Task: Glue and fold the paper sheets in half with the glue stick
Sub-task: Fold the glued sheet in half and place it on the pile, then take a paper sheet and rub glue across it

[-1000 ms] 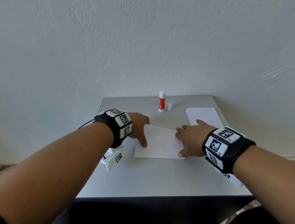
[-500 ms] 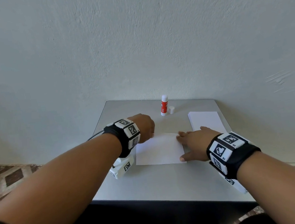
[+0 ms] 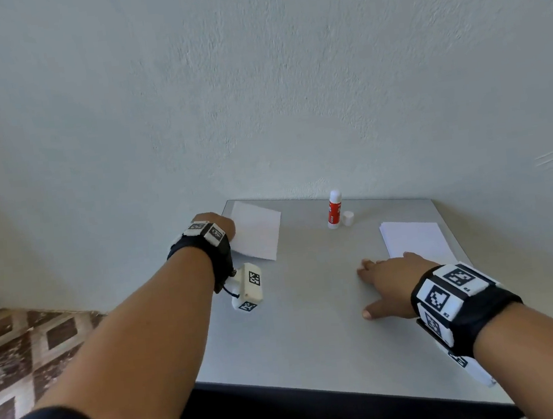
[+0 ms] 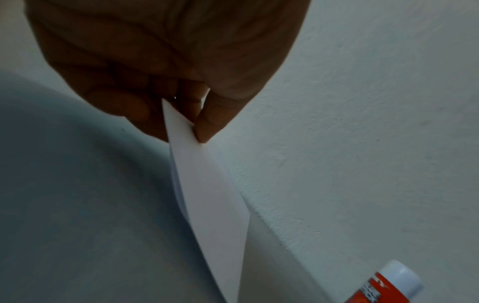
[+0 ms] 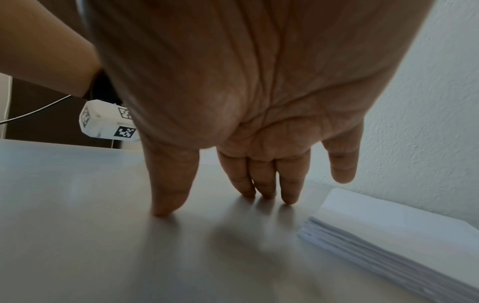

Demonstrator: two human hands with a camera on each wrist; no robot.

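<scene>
My left hand [image 3: 217, 228] pinches the folded white sheet [image 3: 257, 234] at the table's far left corner; in the left wrist view the thumb and fingers [image 4: 204, 127] grip the folded sheet [image 4: 212, 201] by its edge. My right hand [image 3: 385, 284] lies flat with straight fingers on the bare grey table [image 3: 316, 325], holding nothing; its fingertips [image 5: 287, 196] touch the surface. The red and white glue stick [image 3: 334, 209] stands uncapped at the back, its cap [image 3: 348, 218] beside it. A stack of white sheets [image 3: 414, 238] lies at the right, beyond my right hand.
The table butts against a pale wall [image 3: 254, 91] at the back. Patterned floor tiles [image 3: 25, 348] show to the left. The table's near edge [image 3: 322, 381] is dark. The glue stick [image 4: 383, 287] appears low right in the left wrist view, the paper stack [image 5: 388, 235] right in the right wrist view.
My left hand has carried the folded sheet from the table's middle to the far left corner. My right hand now rests on bare table where the sheet lay.
</scene>
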